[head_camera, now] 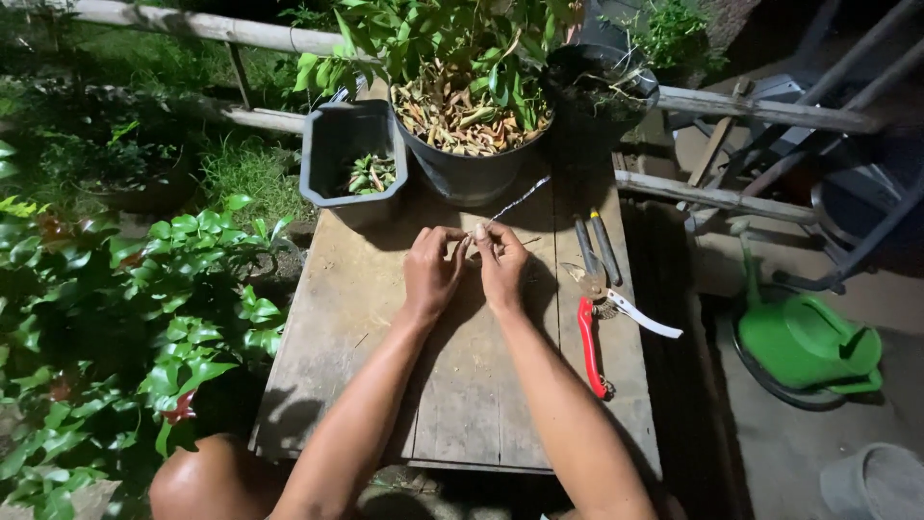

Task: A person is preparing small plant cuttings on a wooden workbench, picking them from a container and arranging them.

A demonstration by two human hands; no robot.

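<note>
While the worn wooden table [452, 385] takes up the middle of the view, its far edge carries a round black pot [472, 159] of leafy plants and a square grey pot [332, 159] with small cuttings, kept back so the near boards stay free for work. Red-handled pruning shears [602, 318] lie to the right, within reach. Both hands meet at the centre: the left hand [430, 273] and right hand [502, 265] have fingers pinched shut on a thin pale string [515, 202], possibly wire, which runs taut toward the black pot.
</note>
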